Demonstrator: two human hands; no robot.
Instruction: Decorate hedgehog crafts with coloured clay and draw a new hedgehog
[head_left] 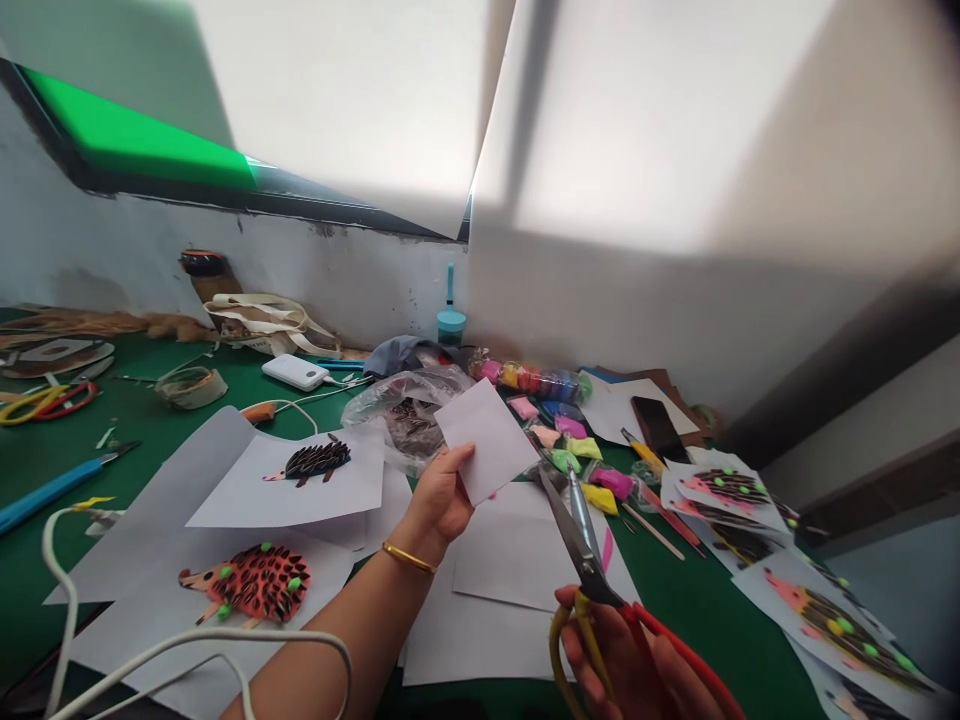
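Observation:
A small square of white paper (491, 435) is pinched at its lower left edge between the thumb and fingers of my left hand (442, 495), with a gold bangle on that wrist. My right hand (637, 660) holds scissors (581, 550) by their yellow and red handles. The blades point up and stand a little apart, just right of the paper. I cannot tell if they touch it. Below both hands lie larger white sheets (510, 625). Left of my forearm are sheets bearing a pink hedgehog (259, 585) and a dark hedgehog (315, 462).
Clay packets (585, 448), a plastic bag (409, 410) and a black phone (658, 430) lie beyond my hands. More hedgehog pictures (832, 620) are at the right. A white cable (187, 640) loops at the lower left, near a blue craft knife (52, 492).

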